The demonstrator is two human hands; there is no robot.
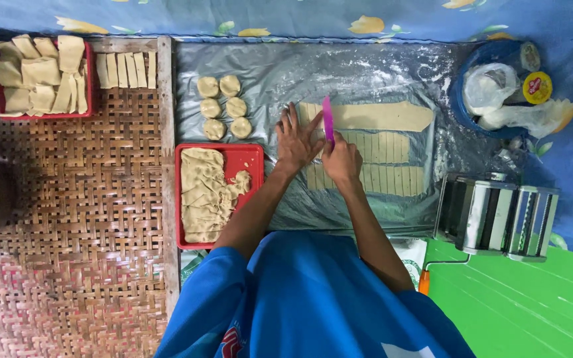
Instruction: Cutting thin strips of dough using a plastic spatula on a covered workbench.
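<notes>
My left hand (296, 138) lies flat with fingers spread on the left end of a rolled dough sheet (382, 117) on a floured plastic sheet (313, 73). My right hand (341, 161) grips a pink scraper (328, 120), its blade standing across the dough next to the left hand. Below the uncut sheet lie two rows of cut dough strips (387, 164). Several round dough balls (223, 106) sit to the left in two columns.
A red tray (252, 156) of scrap dough sits at the front left. Another red tray (40, 74) of cut pieces and a row of strips (126, 69) lie on the woven mat. A pasta roller (495, 215) stands right; a blue bowl (467, 79) with bags behind it.
</notes>
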